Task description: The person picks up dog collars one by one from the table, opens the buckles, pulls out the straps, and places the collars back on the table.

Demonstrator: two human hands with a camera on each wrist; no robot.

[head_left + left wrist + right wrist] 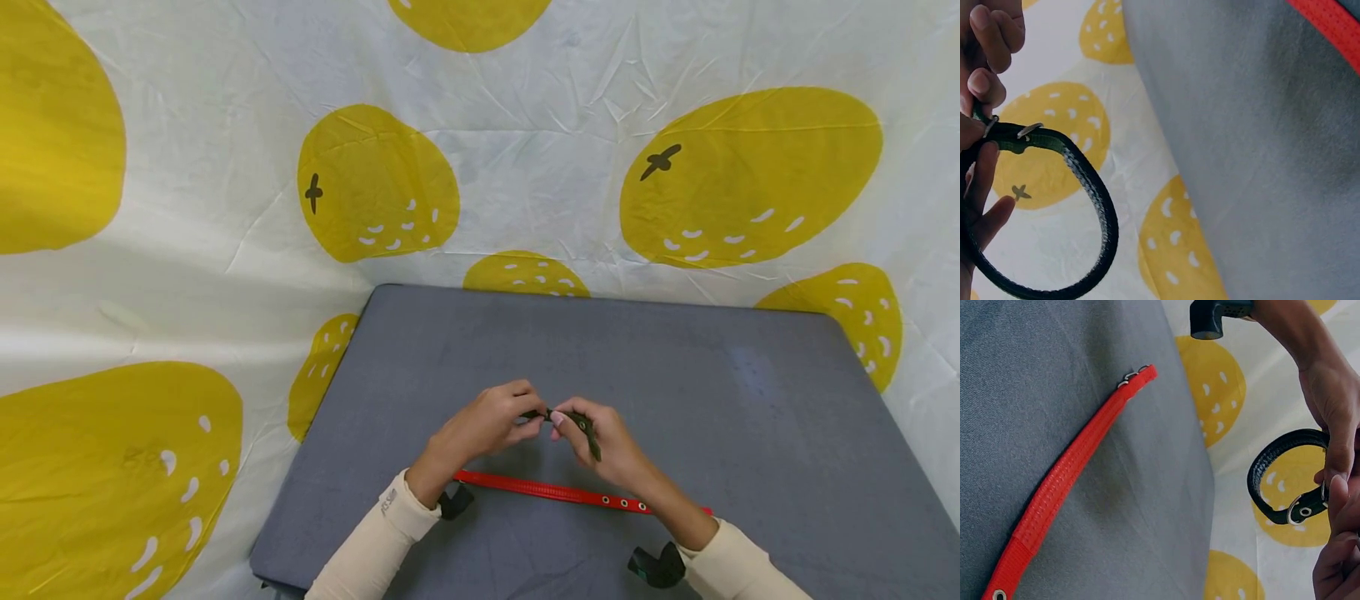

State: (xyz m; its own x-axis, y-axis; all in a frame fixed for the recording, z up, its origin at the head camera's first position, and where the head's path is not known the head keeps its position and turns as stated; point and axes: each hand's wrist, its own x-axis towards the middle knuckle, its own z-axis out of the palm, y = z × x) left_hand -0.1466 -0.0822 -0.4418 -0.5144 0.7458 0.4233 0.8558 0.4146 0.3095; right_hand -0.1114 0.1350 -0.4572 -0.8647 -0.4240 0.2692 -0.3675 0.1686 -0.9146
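A dark green pet collar (1109,212) is bent into a loop between both hands, held above the table. My left hand (486,421) pinches it near the metal buckle (991,126). The right hand (602,437) grips the strap close by, fingertips almost meeting the left ones. In the right wrist view a metal ring and an eyelet show on the collar (1261,472), while fingers partly cover the buckle. Below the hands, a red collar (536,488) lies stretched out flat, with eyelets toward its right end and metal rings at the other.
The grey table (637,358) spreads beneath the hands, its far edge against a white curtain (525,183) with yellow fruit prints. Black camera mounts (657,567) are strapped at both wrists, below the cream sleeves (390,533).
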